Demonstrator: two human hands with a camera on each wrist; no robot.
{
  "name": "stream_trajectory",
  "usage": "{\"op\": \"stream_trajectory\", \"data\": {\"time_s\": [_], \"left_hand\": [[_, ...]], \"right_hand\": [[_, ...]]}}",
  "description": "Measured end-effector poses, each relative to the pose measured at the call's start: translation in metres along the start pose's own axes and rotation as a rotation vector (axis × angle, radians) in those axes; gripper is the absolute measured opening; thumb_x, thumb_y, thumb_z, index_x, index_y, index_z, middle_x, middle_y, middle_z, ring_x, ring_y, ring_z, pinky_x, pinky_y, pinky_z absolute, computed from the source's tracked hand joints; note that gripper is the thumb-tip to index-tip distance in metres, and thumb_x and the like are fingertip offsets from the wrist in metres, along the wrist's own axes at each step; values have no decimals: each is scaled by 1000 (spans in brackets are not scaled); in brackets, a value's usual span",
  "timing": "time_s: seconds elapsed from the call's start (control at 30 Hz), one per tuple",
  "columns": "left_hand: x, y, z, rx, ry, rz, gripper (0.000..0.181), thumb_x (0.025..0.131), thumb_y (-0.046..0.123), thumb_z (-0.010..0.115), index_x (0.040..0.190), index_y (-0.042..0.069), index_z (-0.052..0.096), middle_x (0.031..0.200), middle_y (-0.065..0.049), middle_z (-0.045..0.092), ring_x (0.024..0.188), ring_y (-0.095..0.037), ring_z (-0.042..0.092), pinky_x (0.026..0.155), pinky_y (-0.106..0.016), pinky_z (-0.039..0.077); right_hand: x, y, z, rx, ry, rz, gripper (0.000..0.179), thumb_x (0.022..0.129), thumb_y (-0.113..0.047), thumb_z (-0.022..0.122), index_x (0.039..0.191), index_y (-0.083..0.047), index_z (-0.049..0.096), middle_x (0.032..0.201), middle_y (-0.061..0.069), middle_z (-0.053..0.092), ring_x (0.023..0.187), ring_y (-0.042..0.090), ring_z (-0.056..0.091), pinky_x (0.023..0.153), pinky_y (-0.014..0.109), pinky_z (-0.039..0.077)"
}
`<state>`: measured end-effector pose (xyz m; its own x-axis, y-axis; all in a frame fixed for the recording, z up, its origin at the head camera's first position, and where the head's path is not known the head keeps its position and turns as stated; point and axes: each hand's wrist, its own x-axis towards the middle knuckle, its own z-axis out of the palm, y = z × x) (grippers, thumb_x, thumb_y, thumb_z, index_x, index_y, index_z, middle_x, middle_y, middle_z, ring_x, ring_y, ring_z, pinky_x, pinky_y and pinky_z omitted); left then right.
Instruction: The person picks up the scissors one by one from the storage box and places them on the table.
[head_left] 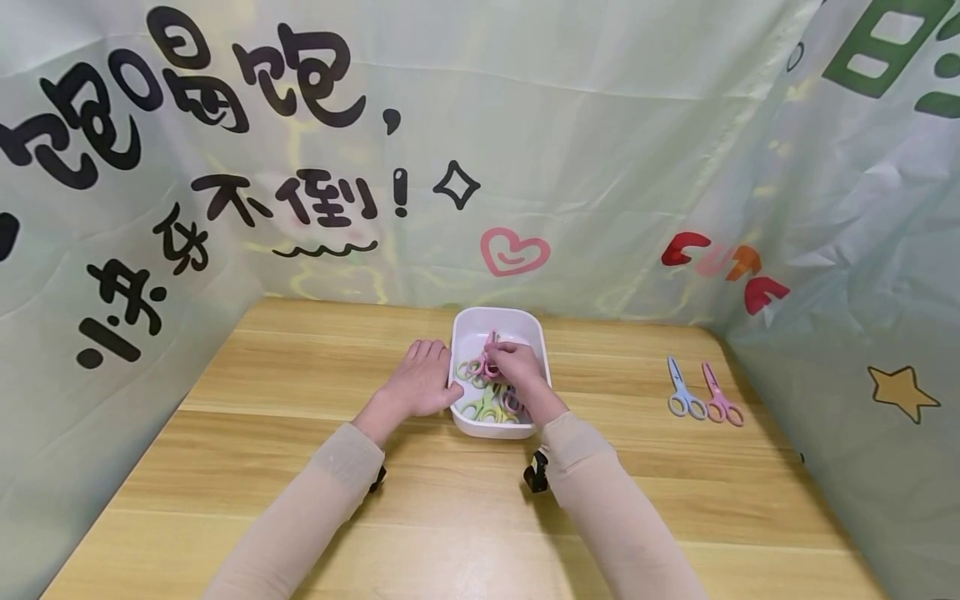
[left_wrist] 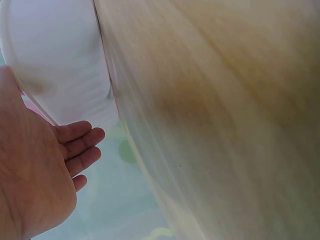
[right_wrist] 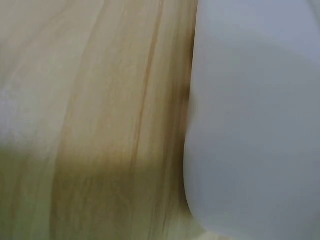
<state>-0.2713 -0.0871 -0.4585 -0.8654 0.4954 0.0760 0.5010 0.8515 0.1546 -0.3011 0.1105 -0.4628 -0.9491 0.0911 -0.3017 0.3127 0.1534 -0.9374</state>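
A white plastic bin (head_left: 491, 430) stands on the table and holds several small scissors. My left hand (head_left: 425, 377) rests against the bin's left side, its thumb over the rim and its fingers straight along the outer wall. Reaching over the right rim, my right hand (head_left: 517, 365) pinches a pair of pink scissors (head_left: 476, 368), whose blades point away from me. Below it lie yellow-green scissors (head_left: 487, 410) and purple scissors (head_left: 512, 402), partly covered by that hand. The right wrist view has only the bin's outer wall (right_wrist: 255, 125), with the hand out of sight.
Blue scissors (head_left: 680, 392) and another pink pair (head_left: 720, 398) lie side by side at the right of the wooden table (head_left: 300, 500), blades pointing away. A printed cloth (head_left: 615, 167) with lettering hangs round the back and sides.
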Motion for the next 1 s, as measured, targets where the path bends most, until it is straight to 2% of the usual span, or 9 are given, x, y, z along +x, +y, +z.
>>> {"op": "stream_trajectory", "data": {"time_s": [0.23,0.53,1.0], "left_hand": [[2,-2,1,0,10,2,59,95,43,54,128,-6,54,125,-17,52,122,-34,44,117,-48,28],[0,0,1,0,15,2,60,95,45,55,127,-6,55,125,-17,53,122,-34,44,118,-48,28],[1,-1,2,-18,7,1,61,95,45,55,128,-6,54,127,-18,53,124,-34,44,119,-49,27]], "right_hand": [[0,-1,0,51,-31,-4,27,93,0,68,120,3,71,97,16,69,68,14,67,66,24,61],[-3,-1,0,-8,-26,-12,28,95,-3,69,123,1,72,109,17,69,73,14,68,66,23,60],[-11,-6,-6,-29,-31,-78,29,94,-1,68,122,0,72,109,19,70,71,15,67,66,25,60]]}}
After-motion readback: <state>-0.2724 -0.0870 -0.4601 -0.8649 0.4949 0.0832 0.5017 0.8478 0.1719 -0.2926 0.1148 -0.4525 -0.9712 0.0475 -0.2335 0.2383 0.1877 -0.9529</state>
